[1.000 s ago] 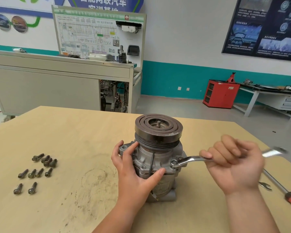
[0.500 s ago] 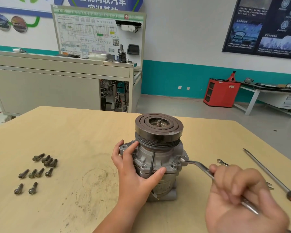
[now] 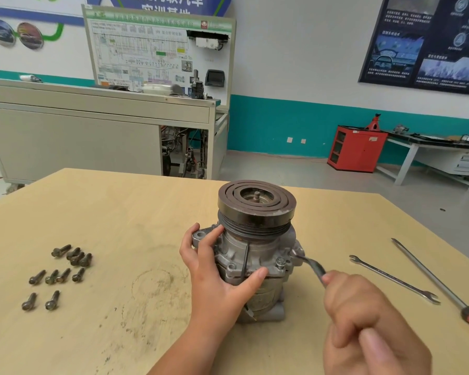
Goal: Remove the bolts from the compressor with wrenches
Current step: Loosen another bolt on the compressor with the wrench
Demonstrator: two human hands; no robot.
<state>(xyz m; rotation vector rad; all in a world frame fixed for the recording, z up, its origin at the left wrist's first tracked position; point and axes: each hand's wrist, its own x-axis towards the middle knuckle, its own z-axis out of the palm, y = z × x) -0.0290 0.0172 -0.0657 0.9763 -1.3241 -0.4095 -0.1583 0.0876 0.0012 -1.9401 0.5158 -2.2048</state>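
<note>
The wrench (image 3: 313, 267) looks blurry. Most of its handle is hidden inside the right hand (image 3: 368, 326). Its far end meets the side of the compressor (image 3: 255, 239) in a blur, so what it grips cannot be told. The bottom edge cuts off that hand. The left hand (image 3: 214, 280) covers part of the compressor's front. The right edge cuts off the orange handle of the screwdriver (image 3: 431, 277). The words on the dark poster (image 3: 428, 41) are too small to read.

Grey compressor (image 3: 255, 255); tan table (image 3: 119, 212); orange-handled screwdriver (image 3: 444, 288); red cabinet (image 3: 358, 148).
</note>
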